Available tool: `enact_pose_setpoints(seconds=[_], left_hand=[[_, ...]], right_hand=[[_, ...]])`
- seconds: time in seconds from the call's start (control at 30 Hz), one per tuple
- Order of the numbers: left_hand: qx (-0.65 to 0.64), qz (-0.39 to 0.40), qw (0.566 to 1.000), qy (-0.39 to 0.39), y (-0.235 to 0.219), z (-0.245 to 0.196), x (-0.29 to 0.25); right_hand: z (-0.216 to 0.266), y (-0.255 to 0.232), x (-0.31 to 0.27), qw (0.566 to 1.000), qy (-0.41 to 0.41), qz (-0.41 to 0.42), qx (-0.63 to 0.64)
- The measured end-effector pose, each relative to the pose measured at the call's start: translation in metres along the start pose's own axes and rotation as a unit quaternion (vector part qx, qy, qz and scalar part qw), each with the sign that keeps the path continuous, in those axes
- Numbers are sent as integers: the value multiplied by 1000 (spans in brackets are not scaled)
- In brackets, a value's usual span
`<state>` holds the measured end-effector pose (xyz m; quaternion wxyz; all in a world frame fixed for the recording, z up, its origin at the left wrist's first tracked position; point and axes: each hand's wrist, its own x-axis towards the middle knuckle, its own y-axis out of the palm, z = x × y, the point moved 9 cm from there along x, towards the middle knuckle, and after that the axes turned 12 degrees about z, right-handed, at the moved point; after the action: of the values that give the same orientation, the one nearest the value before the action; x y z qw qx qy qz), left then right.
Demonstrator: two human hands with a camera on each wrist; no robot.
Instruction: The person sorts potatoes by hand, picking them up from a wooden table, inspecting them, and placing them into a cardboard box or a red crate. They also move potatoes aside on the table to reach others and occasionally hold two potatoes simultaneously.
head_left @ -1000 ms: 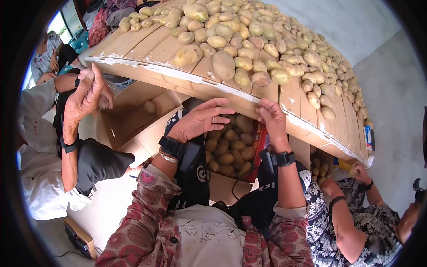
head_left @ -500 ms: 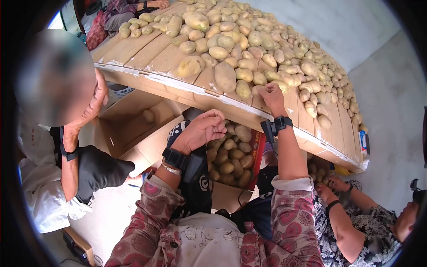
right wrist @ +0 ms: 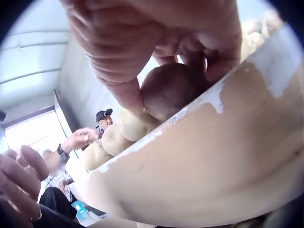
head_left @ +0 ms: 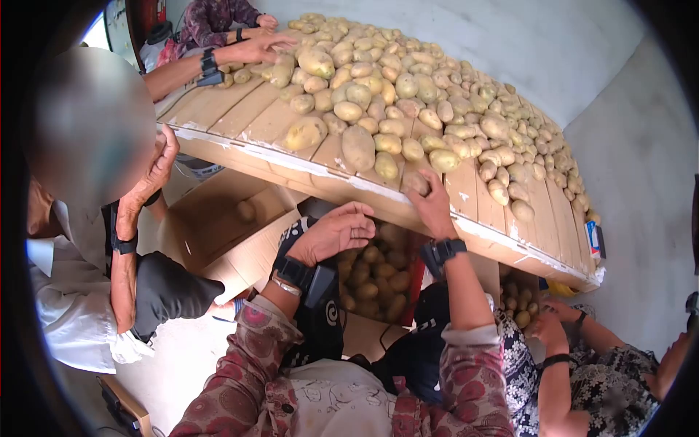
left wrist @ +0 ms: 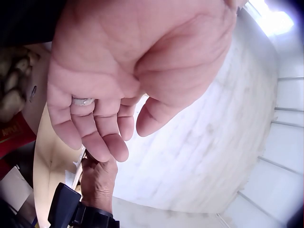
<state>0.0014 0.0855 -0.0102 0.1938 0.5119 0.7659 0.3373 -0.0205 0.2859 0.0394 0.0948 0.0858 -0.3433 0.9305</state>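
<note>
My right hand grips a potato at the front edge of the wooden table. In the right wrist view, fingers and thumb wrap round this brownish potato, right beside the table rim. My left hand hovers below the table edge, over a box of potatoes, its fingers loosely bent. Seen in the left wrist view, the left palm holds nothing, and a ring circles one finger. A wide heap of potatoes covers much of the tabletop.
A cardboard box with a potato inside stands under the table at left. Beside it sits a person whose arm reaches over the heap. At right, another person's hands are near a second box of potatoes.
My right hand went from the table edge up onto the tabletop and took hold of a potato, now at the edge. The left hand sank slightly. The left neighbour's arm reached onto the heap.
</note>
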Motion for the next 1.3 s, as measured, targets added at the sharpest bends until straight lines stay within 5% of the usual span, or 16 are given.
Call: enact_pose_setpoints(seconds=[0.03, 0.13, 0.23, 0.33, 0.43, 0.9, 1.03, 1.1, 1.3], left_hand=[[-2, -2, 1000, -4, 0, 3, 3], [8, -5, 1000, -20, 7, 15, 10], [35, -11, 998, -51, 13, 21, 18], [71, 4, 992, -101, 23, 41, 20], [53, -6, 993, -103, 27, 46, 23], [42, -15, 992, -122, 28, 67, 36], [65, -26, 991, -114, 22, 68, 37], [70, -24, 988, -134, 17, 77, 37], [102, -38, 985, -131, 31, 69, 31]], right_hand=[[-8, -2, -8, 988, -20, 0, 154], [15, -3, -62, 860, 104, 14, 500], [-5, 23, -94, 807, 184, 48, 560], [-25, 49, -99, 809, 187, 47, 556], [-16, 54, -86, 766, 112, 53, 631], [-16, 43, -84, 794, 90, -59, 598], [-11, 55, -83, 832, 54, -76, 548], [6, 57, -82, 940, 1, -32, 340], [8, 69, -84, 935, 17, -18, 353]])
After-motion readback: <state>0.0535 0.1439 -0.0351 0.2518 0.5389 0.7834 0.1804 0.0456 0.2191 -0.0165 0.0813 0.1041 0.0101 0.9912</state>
